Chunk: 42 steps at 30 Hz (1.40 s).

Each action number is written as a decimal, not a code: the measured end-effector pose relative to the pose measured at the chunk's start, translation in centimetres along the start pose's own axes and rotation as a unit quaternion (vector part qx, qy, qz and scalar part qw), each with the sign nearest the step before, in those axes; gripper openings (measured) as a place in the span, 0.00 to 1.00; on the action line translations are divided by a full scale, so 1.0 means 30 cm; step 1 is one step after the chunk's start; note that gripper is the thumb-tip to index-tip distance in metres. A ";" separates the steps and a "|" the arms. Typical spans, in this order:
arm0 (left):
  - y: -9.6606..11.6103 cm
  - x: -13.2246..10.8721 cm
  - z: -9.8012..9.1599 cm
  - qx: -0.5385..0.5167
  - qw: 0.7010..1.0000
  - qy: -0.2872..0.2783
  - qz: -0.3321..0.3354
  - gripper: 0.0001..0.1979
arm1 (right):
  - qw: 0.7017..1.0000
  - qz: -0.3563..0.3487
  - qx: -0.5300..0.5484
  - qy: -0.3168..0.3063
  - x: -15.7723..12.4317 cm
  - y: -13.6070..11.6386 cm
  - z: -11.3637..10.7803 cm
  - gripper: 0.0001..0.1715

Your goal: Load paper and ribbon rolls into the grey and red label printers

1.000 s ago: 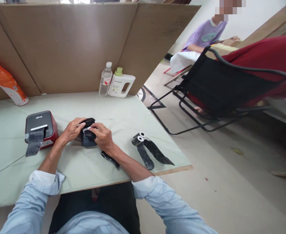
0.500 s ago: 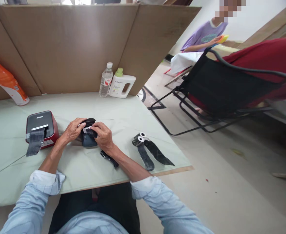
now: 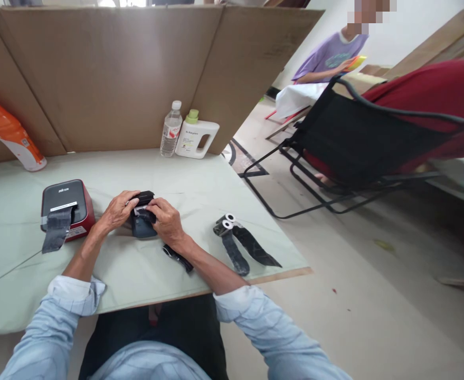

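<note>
On the tabletop lies a small dark label printer [image 3: 143,228], its black lid [image 3: 144,197] raised. My left hand [image 3: 119,211] grips the lid side of it, fingers curled at the edge. From the right, my right hand [image 3: 166,219] is closed in a pinch on a dark strip at the printer's opening, where a pale edge shows. My fingers partly hide the inside. A black folded strip [image 3: 177,257] lies by my right wrist. Left of my hands stands a red and black label printer [image 3: 66,203] with a dark strip [image 3: 56,230] hanging from its slot.
Two ribbon rolls [image 3: 224,226] with loose dark tails lie to the right. Along the cardboard screen [image 3: 109,79] stand an orange bottle [image 3: 12,129], a water bottle [image 3: 171,132] and a white jug [image 3: 196,138]. A black chair [image 3: 358,142] and a seated person [image 3: 330,58] are beyond.
Both hands stay at the small printer with almost the same grip. The whole view has shifted very slightly; the person at the back has lowered the yellow-orange object a little.
</note>
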<state>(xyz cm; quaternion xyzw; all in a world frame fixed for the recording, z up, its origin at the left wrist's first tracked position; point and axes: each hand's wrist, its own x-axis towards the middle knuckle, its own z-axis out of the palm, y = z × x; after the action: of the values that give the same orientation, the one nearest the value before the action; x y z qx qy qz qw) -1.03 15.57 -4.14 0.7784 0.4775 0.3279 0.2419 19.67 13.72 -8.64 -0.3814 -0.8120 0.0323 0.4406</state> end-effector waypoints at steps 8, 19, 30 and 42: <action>-0.001 0.002 0.004 0.004 1.000 0.001 0.003 0.21 | 0.988 -0.046 -0.121 -0.085 0.004 -0.003 -0.035 0.11; -0.011 0.004 0.004 0.008 1.000 0.004 0.006 0.20 | 0.997 -0.017 -0.058 -0.057 0.003 0.008 -0.010 0.15; -0.007 0.000 0.000 0.011 1.000 0.004 0.007 0.20 | 0.996 0.021 -0.063 -0.052 0.001 -0.011 -0.013 0.11; -0.001 0.001 -0.001 0.012 1.000 0.003 0.001 0.21 | 0.987 -0.020 -0.098 -0.129 -0.008 -0.025 -0.064 0.06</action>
<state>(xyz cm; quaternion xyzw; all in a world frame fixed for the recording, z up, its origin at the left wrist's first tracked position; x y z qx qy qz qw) -1.05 15.62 -4.14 0.7803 0.4817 0.3251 0.2310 20.72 12.49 -7.33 -0.3988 -0.8689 -0.0077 0.2930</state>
